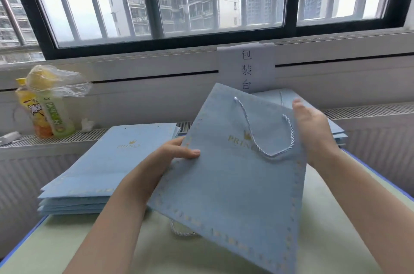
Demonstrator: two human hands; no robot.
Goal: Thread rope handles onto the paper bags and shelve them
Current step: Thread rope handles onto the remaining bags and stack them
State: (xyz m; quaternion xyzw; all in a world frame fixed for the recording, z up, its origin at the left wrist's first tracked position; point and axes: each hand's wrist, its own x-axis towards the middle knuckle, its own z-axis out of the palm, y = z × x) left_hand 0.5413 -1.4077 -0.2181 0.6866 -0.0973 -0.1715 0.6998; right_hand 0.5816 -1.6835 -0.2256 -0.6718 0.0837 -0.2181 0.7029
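A flat light-blue paper bag [228,184] with a gold crown logo is held tilted above the table. A white twisted rope handle [272,152] loops across its face from two holes near the top. My left hand [177,150] grips the bag's left edge, thumb on the front. My right hand [313,125] holds the right edge near the handle, fingers largely straight. Another rope [179,231] pokes out from beneath the bag on the table.
A stack of flat blue bags [100,161] lies on the left of the pale green table [324,217]. Another stack [336,132] lies behind my right hand. Drink bottles under plastic wrap [47,103] stand on the radiator ledge. A paper sign [246,67] hangs below the window.
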